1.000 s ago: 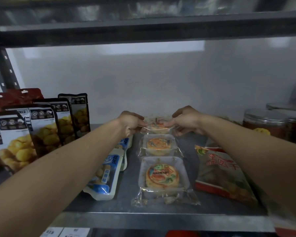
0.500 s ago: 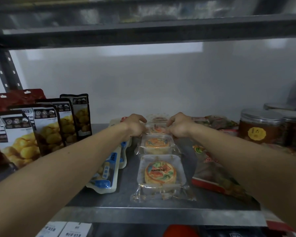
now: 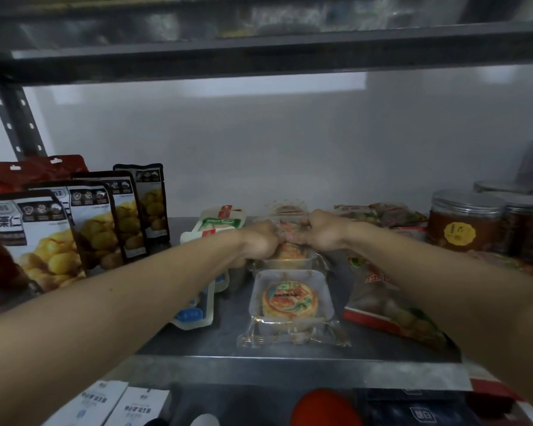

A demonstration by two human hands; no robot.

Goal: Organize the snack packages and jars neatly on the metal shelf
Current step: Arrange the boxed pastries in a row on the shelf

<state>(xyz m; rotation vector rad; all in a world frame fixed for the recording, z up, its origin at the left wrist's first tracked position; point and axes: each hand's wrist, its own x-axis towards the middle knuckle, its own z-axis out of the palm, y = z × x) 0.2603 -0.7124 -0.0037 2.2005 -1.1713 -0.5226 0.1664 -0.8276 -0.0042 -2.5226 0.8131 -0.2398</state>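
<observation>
A: While both hands grip it, where is the pastry pack [image 3: 287, 230]?
B: Mid metal shelf [image 3: 259, 368], in a front-to-back row. Left hand [image 3: 259, 242] and right hand [image 3: 322, 235] pinch its sides. Front pack [image 3: 291, 299]: long axis front-to-back. Jar [image 3: 462, 224]: brown contents.

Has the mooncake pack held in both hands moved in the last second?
Yes. The held pack has come down toward the shelf, closer to the middle pack lying there; the left hand and right hand now overlap it.

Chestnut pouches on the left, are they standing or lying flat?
Standing: the chestnut pouches form an overlapping upright row, printed fronts facing out.
</observation>
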